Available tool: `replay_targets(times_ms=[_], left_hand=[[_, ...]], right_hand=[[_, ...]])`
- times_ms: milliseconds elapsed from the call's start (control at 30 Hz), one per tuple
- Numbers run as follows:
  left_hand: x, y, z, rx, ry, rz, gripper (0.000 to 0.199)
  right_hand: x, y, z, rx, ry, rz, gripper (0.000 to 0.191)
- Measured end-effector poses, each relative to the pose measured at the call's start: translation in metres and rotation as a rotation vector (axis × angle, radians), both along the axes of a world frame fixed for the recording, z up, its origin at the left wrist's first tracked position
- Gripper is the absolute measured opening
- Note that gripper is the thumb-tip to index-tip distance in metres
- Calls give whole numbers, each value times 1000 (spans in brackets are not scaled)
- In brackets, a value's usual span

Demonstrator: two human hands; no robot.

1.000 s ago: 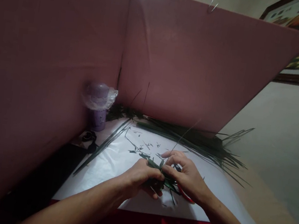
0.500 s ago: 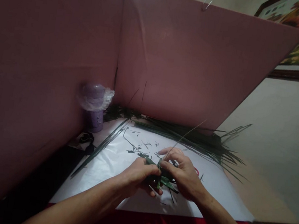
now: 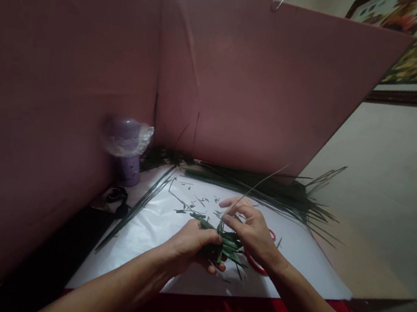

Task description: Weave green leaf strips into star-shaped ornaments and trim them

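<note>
My left hand (image 3: 197, 244) is closed round a small bundle of green leaf strips (image 3: 229, 248), whose cut ends fan out to the right over the white sheet (image 3: 153, 225). Just above and to the right, my right hand (image 3: 247, 225) pinches a long thin strip (image 3: 256, 185) between thumb and forefinger. This strip rises from the bundle and slants up to the right. Red-handled scissors (image 3: 257, 267) lie partly hidden under my right hand and wrist.
Long green strips (image 3: 235, 184) lie along the back, with more (image 3: 136, 208) at the left. Small cuttings (image 3: 186, 208) are scattered behind my hands. A purple cup (image 3: 129, 168) with clear plastic stands back left, by pink panels (image 3: 234, 77).
My right hand has risen slightly off the bundle along the thin strip, showing more of the leaves and the red handles. The view has shifted a little.
</note>
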State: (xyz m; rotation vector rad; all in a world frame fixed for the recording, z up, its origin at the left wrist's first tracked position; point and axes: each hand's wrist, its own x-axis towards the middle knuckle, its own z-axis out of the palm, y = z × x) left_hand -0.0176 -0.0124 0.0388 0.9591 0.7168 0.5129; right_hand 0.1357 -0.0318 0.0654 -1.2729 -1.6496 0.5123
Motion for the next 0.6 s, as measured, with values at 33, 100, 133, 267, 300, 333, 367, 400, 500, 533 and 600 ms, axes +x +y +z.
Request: replay_targets(times_ms=[33,100,133,267,300,333,367,400,500,533,600], left_hand=[[0,0,0,1,3,-3,15],[1,-1,-1,2,18,5,14],[1,-1,-1,1,27,11,14],[3,-1,-3,-5,45,30,11],[4,-1,-4,-5,51,33,10],[4,-2,-4,-3,56,37,10],[4,-2,-5,1,61,37,10],[4,-2,-5,5,65,35,9],[5,-3,-5,19,68,24,8],[5,-3,-5,20,70,21,8],[5,-3,-6,21,75,17,8]], right_hand=[[0,1,-1,5,1,-4,16],[1,2,-3,14,-4,-10,16],[1,2,-3,16,-10,-12,15],[3,4,-5,25,-33,-15,15],[3,4,-5,28,-35,-18,15],[3,4,-5,31,-36,-23,15],[3,3,-4,35,-36,-28,15],[3,3,-4,39,-35,-33,16],[3,2,-3,52,-34,-35,16],[3,2,-2,53,-37,-34,16],[4,1,-3,52,-47,-37,16]])
